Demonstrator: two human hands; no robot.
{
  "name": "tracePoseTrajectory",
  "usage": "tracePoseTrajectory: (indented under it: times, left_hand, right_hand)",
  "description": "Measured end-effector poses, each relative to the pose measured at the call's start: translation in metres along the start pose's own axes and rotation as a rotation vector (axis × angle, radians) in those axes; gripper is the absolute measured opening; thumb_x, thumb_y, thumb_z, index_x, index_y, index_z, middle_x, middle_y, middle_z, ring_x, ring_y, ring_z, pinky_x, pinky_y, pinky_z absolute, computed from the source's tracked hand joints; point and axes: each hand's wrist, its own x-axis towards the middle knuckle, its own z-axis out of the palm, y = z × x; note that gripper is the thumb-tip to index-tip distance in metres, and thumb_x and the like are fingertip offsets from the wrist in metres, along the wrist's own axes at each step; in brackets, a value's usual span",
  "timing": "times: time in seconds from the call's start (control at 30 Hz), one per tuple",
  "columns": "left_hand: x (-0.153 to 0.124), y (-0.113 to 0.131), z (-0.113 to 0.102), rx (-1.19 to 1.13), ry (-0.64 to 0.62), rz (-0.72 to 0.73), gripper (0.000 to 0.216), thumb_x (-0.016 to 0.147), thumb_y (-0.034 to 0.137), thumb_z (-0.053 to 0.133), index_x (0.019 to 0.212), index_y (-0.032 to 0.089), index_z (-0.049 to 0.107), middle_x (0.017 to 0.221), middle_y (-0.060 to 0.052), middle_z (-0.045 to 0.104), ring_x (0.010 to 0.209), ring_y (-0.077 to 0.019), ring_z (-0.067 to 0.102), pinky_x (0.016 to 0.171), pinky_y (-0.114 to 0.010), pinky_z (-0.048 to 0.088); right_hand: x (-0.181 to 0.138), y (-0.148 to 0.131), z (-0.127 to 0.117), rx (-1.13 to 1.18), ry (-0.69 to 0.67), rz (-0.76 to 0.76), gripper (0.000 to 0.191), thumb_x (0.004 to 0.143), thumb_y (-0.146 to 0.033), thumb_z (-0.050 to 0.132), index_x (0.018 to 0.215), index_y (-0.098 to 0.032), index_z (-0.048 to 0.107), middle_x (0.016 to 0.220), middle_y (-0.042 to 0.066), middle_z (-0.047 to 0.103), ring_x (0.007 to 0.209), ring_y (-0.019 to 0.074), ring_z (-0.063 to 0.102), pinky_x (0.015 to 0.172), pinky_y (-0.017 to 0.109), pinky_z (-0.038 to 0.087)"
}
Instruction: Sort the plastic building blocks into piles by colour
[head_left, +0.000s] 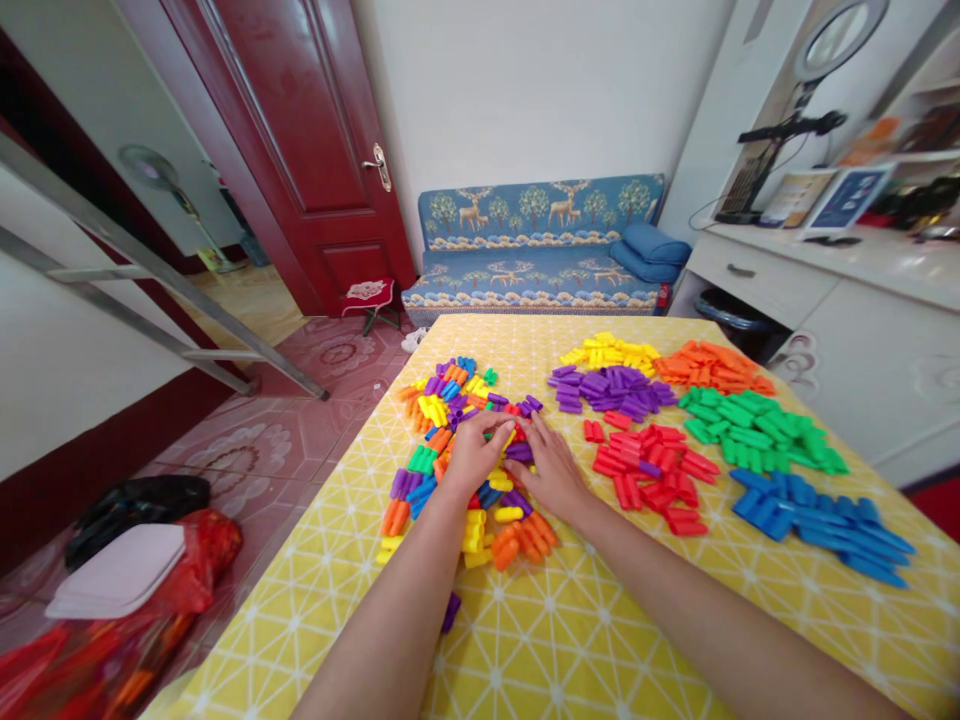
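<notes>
My left hand (478,452) reaches into a mixed pile of small plastic tube-like pieces, orange ones (523,540) among them. Its thumb and forefinger are drawn close together; whatever lies between them is hidden. Beside it, my right hand (553,468) lies over the pile's right side, fingers stretched and thumb apart, the fingertips near red and purple pieces. The two hands' fingertips almost meet. To the right are single-colour heaps: red pieces (652,462) with a purple one on top, purple pieces (615,390), yellow pieces (611,352), orange pieces (712,368), green pieces (761,430) and blue pieces (821,522).
A yellow patterned cloth (555,650) covers the table. Beyond it stand a blue sofa (532,265) and a small stool (369,295). A metal ladder (157,270) leans at left, above bags (202,560) on the floor. A white cabinet (862,330) flanks the right side.
</notes>
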Motion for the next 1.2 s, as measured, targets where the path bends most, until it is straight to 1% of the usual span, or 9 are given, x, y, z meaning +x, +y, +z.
tracePoseTrajectory:
  times: [0.23, 0.33, 0.43, 0.6, 0.8, 0.87, 0.97, 1.07, 1.2]
  left_hand:
    - [-0.001, 0.001, -0.001, -0.034, 0.018, 0.04, 0.018, 0.087, 0.027, 0.058, 0.092, 0.017, 0.073, 0.093, -0.006, 0.073, 0.088, -0.018, 0.066, 0.082, -0.029, 0.05]
    - [-0.005, 0.003, -0.001, -0.133, 0.238, 0.043, 0.019, 0.087, 0.031, 0.057, 0.09, 0.018, 0.071, 0.077, -0.003, 0.071, 0.073, -0.0148, 0.065, 0.071, -0.026, 0.05]
    - [-0.009, 0.011, -0.001, -0.256, 0.5, 0.027, 0.021, 0.089, 0.036, 0.055, 0.088, 0.019, 0.067, 0.051, 0.005, 0.056, 0.047, -0.0095, 0.053, 0.055, -0.022, 0.044]
    - [0.0, 0.035, -0.01, -0.629, 0.706, -0.006, 0.028, 0.088, 0.041, 0.056, 0.074, 0.017, 0.061, 0.04, 0.008, 0.04, 0.041, -0.0075, 0.045, 0.052, -0.02, 0.04]
    - [0.019, 0.042, -0.046, -1.184, 0.752, -0.388, 0.023, 0.082, 0.034, 0.061, 0.069, 0.018, 0.052, 0.041, 0.01, 0.033, 0.042, -0.0051, 0.045, 0.05, -0.015, 0.038]
    - [0.029, 0.035, -0.054, -1.076, 0.763, -0.37, 0.022, 0.08, 0.036, 0.062, 0.07, 0.018, 0.054, 0.043, 0.01, 0.036, 0.044, -0.0056, 0.047, 0.052, -0.016, 0.04]
    - [0.05, 0.015, -0.057, -0.658, 0.698, -0.201, 0.025, 0.079, 0.04, 0.059, 0.072, 0.017, 0.062, 0.054, 0.004, 0.052, 0.053, -0.0086, 0.054, 0.057, -0.019, 0.044]
    - [0.078, -0.017, -0.057, -0.193, 0.476, -0.153, 0.019, 0.076, 0.033, 0.06, 0.078, 0.016, 0.068, 0.077, -0.003, 0.068, 0.076, -0.016, 0.063, 0.072, -0.026, 0.049]
    - [0.107, -0.06, -0.056, 0.353, 0.243, -0.073, 0.019, 0.071, 0.022, 0.061, 0.085, 0.016, 0.072, 0.094, -0.009, 0.071, 0.096, -0.0251, 0.062, 0.09, -0.037, 0.046]
  right_hand:
    - [0.016, 0.007, 0.006, 0.104, 0.113, -0.069, 0.04, 0.085, -0.029, 0.058, 0.124, -0.02, 0.058, 0.129, 0.011, 0.059, 0.12, 0.0264, 0.053, 0.103, 0.046, 0.038]
    - [0.014, 0.009, 0.005, 0.189, 0.137, -0.078, 0.035, 0.086, -0.032, 0.058, 0.118, -0.019, 0.062, 0.124, 0.011, 0.062, 0.116, 0.0251, 0.055, 0.101, 0.043, 0.041]
    - [0.011, 0.009, 0.003, 0.257, 0.153, -0.054, 0.031, 0.087, -0.036, 0.057, 0.112, -0.019, 0.065, 0.117, 0.011, 0.065, 0.112, 0.0243, 0.058, 0.099, 0.042, 0.043]
    - [0.01, 0.006, 0.0, 0.336, 0.176, -0.011, 0.024, 0.088, -0.033, 0.056, 0.105, -0.02, 0.067, 0.111, 0.01, 0.067, 0.107, 0.0228, 0.06, 0.096, 0.04, 0.045]
    - [0.011, 0.006, 0.0, 0.347, 0.179, -0.014, 0.022, 0.086, -0.029, 0.059, 0.104, -0.02, 0.067, 0.108, 0.009, 0.067, 0.104, 0.0226, 0.06, 0.093, 0.039, 0.045]
    - [0.011, 0.006, 0.001, 0.339, 0.181, -0.004, 0.022, 0.085, -0.028, 0.06, 0.103, -0.019, 0.067, 0.107, 0.01, 0.067, 0.103, 0.023, 0.061, 0.092, 0.039, 0.045]
    - [0.011, 0.005, 0.0, 0.333, 0.187, -0.004, 0.02, 0.084, -0.028, 0.06, 0.102, -0.02, 0.067, 0.106, 0.009, 0.067, 0.102, 0.023, 0.061, 0.092, 0.039, 0.045]
    - [0.012, 0.004, 0.0, 0.335, 0.19, -0.007, 0.019, 0.084, -0.026, 0.06, 0.101, -0.02, 0.067, 0.104, 0.008, 0.067, 0.1, 0.0225, 0.061, 0.09, 0.038, 0.046]
    - [0.012, 0.002, -0.001, 0.336, 0.191, 0.007, 0.018, 0.083, -0.023, 0.061, 0.1, -0.02, 0.067, 0.102, 0.008, 0.067, 0.098, 0.0219, 0.061, 0.089, 0.037, 0.046]
